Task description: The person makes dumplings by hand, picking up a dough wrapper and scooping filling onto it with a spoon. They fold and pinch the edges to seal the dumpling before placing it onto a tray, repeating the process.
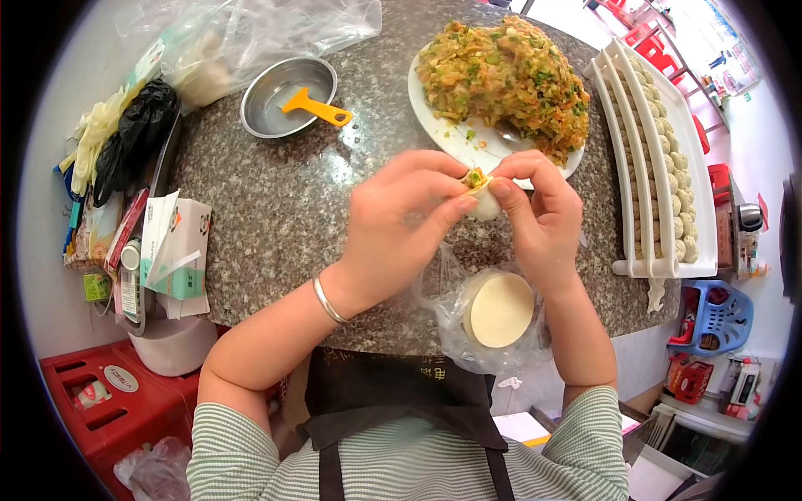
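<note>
Between both hands, over the counter, is a partly folded dumpling [484,204] with orange and green filling showing at its open top. My left hand [409,213] pinches its left edge with thumb and fingers. On the other edge, my right hand [539,209] is closed in a pinch as well. Just below them lies a stack of round dumpling wrappers [501,311] in a clear plastic bag [455,321]. Beyond the hands, a white plate [430,104] bears a large heap of chopped filling [510,75], with part of a metal utensil showing at its near edge.
A metal bowl [255,113] with a yellow-handled scraper [317,107] stands at the back left, near a clear plastic bag [251,37]. Stacked white trays [706,242] of finished dumplings [681,179] line the right edge. A tissue box [177,242] sits at the left edge.
</note>
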The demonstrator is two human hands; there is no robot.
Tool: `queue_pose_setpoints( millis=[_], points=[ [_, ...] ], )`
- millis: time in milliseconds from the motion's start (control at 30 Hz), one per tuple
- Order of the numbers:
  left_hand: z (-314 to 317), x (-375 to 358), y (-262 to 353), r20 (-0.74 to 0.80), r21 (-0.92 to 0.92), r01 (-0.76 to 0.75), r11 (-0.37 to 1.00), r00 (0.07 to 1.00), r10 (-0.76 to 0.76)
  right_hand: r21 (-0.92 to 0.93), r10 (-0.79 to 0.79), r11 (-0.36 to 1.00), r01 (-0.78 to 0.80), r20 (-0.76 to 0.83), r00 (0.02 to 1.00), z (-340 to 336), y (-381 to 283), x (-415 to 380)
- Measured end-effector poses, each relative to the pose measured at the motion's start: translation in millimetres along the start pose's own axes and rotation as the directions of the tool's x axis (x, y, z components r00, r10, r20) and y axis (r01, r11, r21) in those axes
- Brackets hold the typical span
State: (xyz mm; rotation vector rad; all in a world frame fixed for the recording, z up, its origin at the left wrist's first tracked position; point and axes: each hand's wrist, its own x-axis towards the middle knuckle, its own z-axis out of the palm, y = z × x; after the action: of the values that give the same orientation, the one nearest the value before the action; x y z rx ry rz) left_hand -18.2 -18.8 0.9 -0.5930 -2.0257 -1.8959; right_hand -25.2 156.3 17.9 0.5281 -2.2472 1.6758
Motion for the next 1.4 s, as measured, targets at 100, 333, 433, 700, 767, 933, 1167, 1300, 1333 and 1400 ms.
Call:
queue_pose_setpoints(
  millis=[100,333,433,700,767,933,1167,1300,1333,1400],
  points=[
    [0,3,14,-0.048,-0.015,0.075,0.997,0.996,-0.076,-0.04,-0.04,0.998,0.041,0.025,0.999,-1,0,1],
    [1,1,-10,0.014,-0.002,0.031,1.0,0.999,-0.031,-0.024,-0.012,1.0,0.012,-0.011,1.0,-2,-2,0],
    [1,0,-7,0.029,-0.069,0.049,0.996,0.998,-0.047,-0.045,0.104,0.994,-0.098,0.144,0.984,-13,-2,4],
    [1,-2,5,0.016,-0.102,0.196,0.975,0.981,-0.196,-0.107,0.003,0.994,0.009,0.114,0.994,-8,-1,3],
    [-1,-1,3,0.037,-0.015,0.187,0.982,0.982,-0.187,-0.117,-0.031,0.992,0.044,0.112,0.993,-6,-5,4],
    [-2,1,-9,0.065,-0.011,-0.01,1.0,0.998,0.01,-0.169,-0.064,0.983,0.077,0.08,0.995,-3,-3,1],
    [2,0,-6,0.035,-0.357,0.22,0.908,0.974,-0.223,-0.006,0.111,0.994,-0.11,0.046,0.993,-5,-4,2],
    [0,-1,-6,0.052,-0.201,0.137,0.97,0.99,-0.129,-0.135,0.001,0.991,0.018,0.144,0.99,-9,-5,5],
    [1,-1,-4,0.052,-0.198,0.155,0.968,0.988,-0.147,-0.136,0.002,0.991,0.017,0.141,0.99,-8,-5,4],
    [1,0,7,0.051,-0.218,0.249,0.944,0.969,-0.244,-0.133,0.018,0.991,-0.004,0.102,0.995,-5,-3,1]
  ],
)
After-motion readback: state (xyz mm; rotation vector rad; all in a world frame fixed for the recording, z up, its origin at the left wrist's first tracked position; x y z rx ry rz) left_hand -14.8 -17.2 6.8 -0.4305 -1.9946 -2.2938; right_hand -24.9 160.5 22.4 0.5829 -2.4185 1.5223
